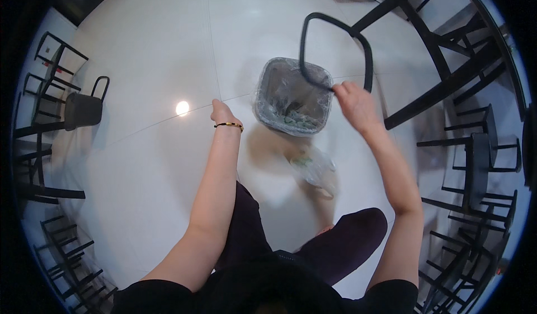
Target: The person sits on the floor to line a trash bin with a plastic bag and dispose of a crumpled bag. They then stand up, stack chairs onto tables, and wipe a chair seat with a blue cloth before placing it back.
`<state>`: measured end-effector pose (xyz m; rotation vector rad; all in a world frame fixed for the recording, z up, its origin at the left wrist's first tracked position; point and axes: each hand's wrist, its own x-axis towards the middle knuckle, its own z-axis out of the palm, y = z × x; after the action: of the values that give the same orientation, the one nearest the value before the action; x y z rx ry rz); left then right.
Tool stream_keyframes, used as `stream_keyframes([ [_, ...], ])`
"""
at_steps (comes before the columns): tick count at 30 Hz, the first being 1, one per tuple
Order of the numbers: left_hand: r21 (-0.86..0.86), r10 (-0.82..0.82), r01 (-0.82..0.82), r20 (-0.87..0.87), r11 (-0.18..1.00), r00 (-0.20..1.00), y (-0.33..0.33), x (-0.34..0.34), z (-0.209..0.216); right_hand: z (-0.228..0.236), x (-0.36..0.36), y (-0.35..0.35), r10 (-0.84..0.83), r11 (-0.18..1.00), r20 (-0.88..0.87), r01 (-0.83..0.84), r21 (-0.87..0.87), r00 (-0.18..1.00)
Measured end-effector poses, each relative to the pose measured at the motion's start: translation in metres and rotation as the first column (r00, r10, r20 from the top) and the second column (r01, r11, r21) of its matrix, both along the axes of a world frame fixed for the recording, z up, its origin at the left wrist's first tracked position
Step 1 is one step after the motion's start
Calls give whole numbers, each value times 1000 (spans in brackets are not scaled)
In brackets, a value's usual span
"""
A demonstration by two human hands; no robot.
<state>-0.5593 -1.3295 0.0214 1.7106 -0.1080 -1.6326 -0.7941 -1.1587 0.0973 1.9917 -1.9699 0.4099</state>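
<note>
My right hand grips a black squarish ring, like a bin's rim, by its near lower corner. The ring is raised at a tilt, and part of it overlaps the bin's far right side in view. A bin lined with a clear plastic bag stands on the floor, with crumpled greenish scraps at its bottom. My left hand, with a dark and gold bracelet at its wrist, hangs left of the bin, apart from it. Its fingers are mostly hidden. On the floor near the bin lies a clear plastic bag with something green in it.
A black table stands at the far right, its legs close to the ring. Several black chairs line the right side. More chairs and a dark seat are on the left. The light floor reflects a bright lamp.
</note>
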Motion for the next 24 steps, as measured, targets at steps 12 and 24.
stream_keyframes([
  [12, -32, -26, 29, 65, 999, 998, -2, -4, -9, -68, 86, -16, 233, 964, 22, -234, 129, 972],
  [24, -283, -449, 584, 420, 761, 789, -7, -2, -18, -46, 2, -31, -472, 866, 465, 493, 85, 749],
])
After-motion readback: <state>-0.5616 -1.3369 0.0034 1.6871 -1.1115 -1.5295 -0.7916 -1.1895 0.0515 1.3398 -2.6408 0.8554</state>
